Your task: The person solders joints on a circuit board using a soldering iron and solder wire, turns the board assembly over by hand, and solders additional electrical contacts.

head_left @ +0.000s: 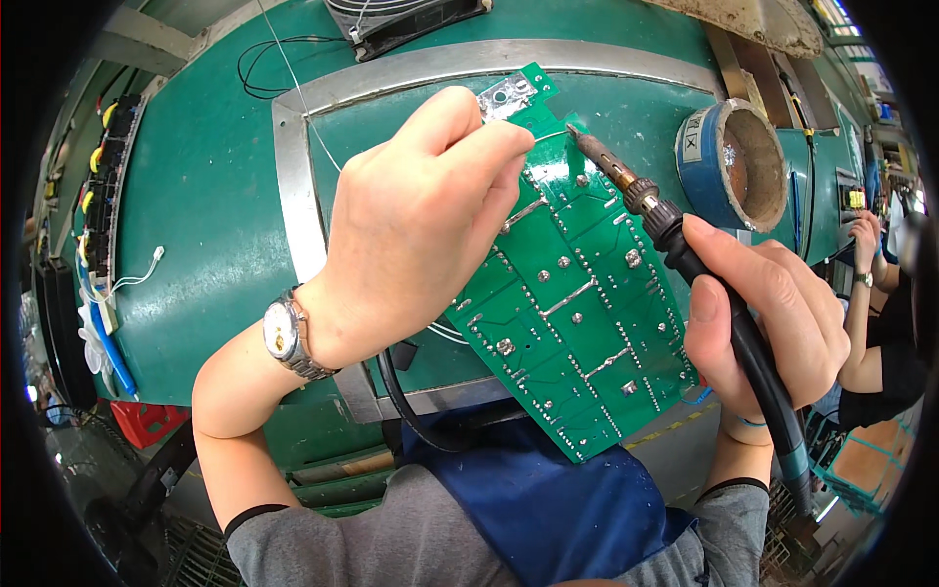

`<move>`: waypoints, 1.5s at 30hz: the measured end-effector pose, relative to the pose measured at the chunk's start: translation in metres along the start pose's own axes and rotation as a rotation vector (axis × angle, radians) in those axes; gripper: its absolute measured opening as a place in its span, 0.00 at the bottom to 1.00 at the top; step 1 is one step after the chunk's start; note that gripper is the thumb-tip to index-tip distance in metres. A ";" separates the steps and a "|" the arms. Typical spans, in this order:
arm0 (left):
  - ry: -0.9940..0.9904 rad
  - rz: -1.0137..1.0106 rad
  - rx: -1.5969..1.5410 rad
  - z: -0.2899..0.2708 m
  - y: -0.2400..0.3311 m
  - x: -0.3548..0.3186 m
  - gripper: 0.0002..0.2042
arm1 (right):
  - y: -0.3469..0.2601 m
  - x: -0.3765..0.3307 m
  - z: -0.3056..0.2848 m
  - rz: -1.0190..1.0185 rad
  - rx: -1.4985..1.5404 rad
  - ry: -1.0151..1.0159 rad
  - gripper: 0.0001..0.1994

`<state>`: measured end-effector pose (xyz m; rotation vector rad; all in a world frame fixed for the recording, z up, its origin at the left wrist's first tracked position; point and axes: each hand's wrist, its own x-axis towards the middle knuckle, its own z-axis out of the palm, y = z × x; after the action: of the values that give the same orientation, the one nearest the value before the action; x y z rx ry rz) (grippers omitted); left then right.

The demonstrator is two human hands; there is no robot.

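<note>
A green circuit board (pixel 548 259), solder side up, lies tilted in front of me with rows of shiny solder joints. My left hand (pixel 430 205) is closed in a pinch on a thin solder wire (pixel 551 136), over the board's upper left part. The wire's tip reaches toward the board's top edge. In my right hand (pixel 773 313) is a soldering iron (pixel 665 220), gripped by its black handle. Its tip meets the board's upper edge, close to the wire's end. My left fingertips and the board's left edge beneath that hand are partly hidden.
A blue round pot (pixel 696 181) stands right of the board. The metal frame (pixel 303 196) borders the work area on the green table (pixel 215 205). A fan (pixel 401 22) sits at the back; an assembled board (pixel 103 186) lies far left. A co-worker's arm (pixel 863 293) shows at right.
</note>
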<state>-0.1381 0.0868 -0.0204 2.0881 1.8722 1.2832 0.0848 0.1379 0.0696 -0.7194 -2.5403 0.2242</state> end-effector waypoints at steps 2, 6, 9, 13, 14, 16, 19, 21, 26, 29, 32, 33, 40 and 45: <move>0.020 0.038 0.009 0.000 0.000 0.001 0.08 | 0.000 -0.001 -0.001 0.039 -0.027 -0.020 0.10; 0.006 0.015 -0.031 -0.007 0.004 -0.001 0.09 | 0.001 -0.006 -0.011 0.044 -0.035 0.078 0.11; -0.022 0.009 -0.068 -0.006 0.008 -0.004 0.09 | 0.006 -0.010 -0.013 -0.013 -0.023 0.068 0.09; -0.058 0.032 -0.063 0.000 0.008 -0.008 0.09 | 0.008 -0.013 -0.006 -0.057 0.021 0.068 0.09; -0.059 0.036 -0.060 0.002 0.008 -0.009 0.09 | 0.005 -0.013 -0.005 -0.041 0.021 0.056 0.09; -0.052 0.073 -0.038 0.006 0.006 -0.009 0.09 | -0.002 -0.015 -0.004 0.009 -0.006 0.039 0.11; -0.056 0.107 0.000 0.009 0.007 -0.009 0.09 | -0.009 -0.017 -0.003 0.041 -0.044 0.006 0.13; -0.055 0.109 0.002 0.009 0.009 -0.008 0.10 | -0.008 -0.018 -0.004 0.037 -0.032 0.038 0.14; -0.040 0.061 -0.047 0.004 0.015 -0.010 0.11 | 0.000 -0.024 -0.015 -0.034 -0.031 0.112 0.10; -0.065 0.080 -0.071 0.005 0.017 -0.011 0.11 | 0.000 -0.029 -0.018 -0.018 0.013 0.086 0.11; -0.059 0.106 -0.083 0.010 0.018 -0.012 0.10 | 0.001 -0.030 -0.017 -0.070 0.025 0.022 0.11; -0.066 0.107 -0.072 0.012 0.018 -0.011 0.11 | 0.000 -0.030 -0.017 -0.040 0.028 -0.005 0.11; -0.078 0.141 -0.024 0.016 0.020 -0.009 0.11 | -0.012 -0.033 -0.010 0.032 -0.043 0.008 0.15; -0.065 0.048 -0.172 0.009 0.025 -0.009 0.10 | -0.005 -0.036 -0.024 -0.037 -0.022 0.059 0.12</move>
<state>-0.1121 0.0772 -0.0180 2.0710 1.6327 1.3183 0.1213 0.1153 0.0772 -0.6769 -2.5013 0.1606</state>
